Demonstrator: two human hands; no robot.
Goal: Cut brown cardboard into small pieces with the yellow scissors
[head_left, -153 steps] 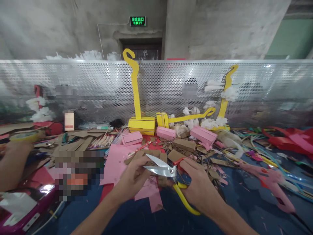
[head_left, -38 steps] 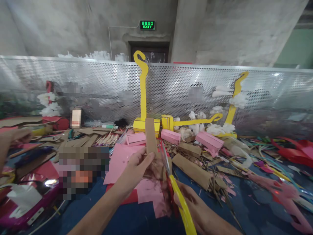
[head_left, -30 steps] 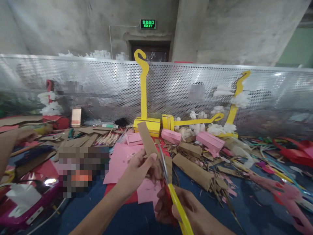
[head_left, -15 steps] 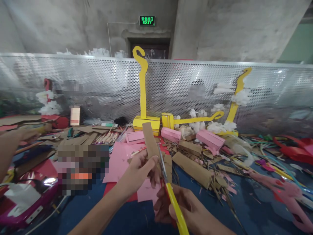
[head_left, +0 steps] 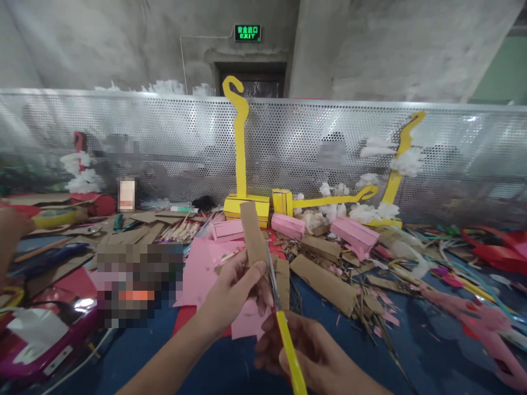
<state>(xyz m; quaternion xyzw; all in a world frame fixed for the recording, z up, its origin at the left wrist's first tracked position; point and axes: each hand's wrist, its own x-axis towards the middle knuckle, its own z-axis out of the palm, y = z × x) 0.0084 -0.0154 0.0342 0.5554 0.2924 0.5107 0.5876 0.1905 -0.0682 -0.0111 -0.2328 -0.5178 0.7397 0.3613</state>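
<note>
My left hand pinches a narrow brown cardboard strip between thumb and fingers, its far end pointing up and away. In my right hand is a pair of scissors with yellow handles. The metal blades lie along the strip's right edge, close to my left fingers; whether they are cutting into it I cannot tell. Beneath my hands are pink paper sheets on a blue table surface. Just behind the strip stands a yellow hook-topped stem on a yellow box base.
Pink paper boxes, a cardboard piece and thin scraps lie to the right, with a pink glue gun beyond. At left are a purple tissue box and another person's hand. A perforated metal panel runs behind.
The scissors in my right hand have shifted slightly left, their handles now more upright. My left hand and strip stay nearly still. The other person's arm at left has drawn back toward the edge.
</note>
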